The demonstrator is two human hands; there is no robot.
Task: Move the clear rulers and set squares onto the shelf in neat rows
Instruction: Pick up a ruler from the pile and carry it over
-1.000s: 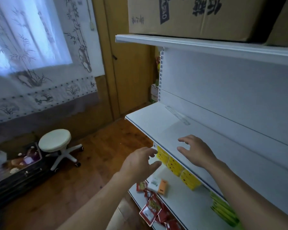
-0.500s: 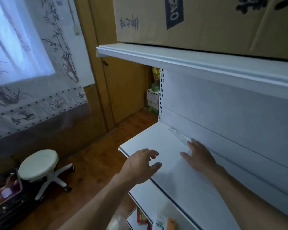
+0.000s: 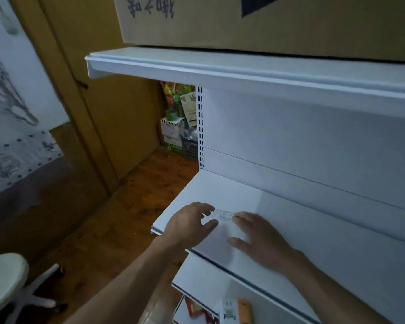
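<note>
Your left hand (image 3: 192,220) pinches one end of the clear ruler (image 3: 223,215) lying on the shelf (image 3: 220,190), right hand (image 3: 260,237) fingers flat on the other end, likely squaring it for a row.

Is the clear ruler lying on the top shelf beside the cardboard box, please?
No, the clear ruler lies on the middle shelf, one level below.

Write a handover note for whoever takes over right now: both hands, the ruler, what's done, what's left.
Left hand: fingers curled at the left end of the clear ruler, apparently pinching it.
Right hand: flat on the shelf, fingertips at the ruler's right end.
Done: one ruler lies on the shelf, near its left end.
Left: straighten it and let go. No other rulers or set squares are in view.
</note>
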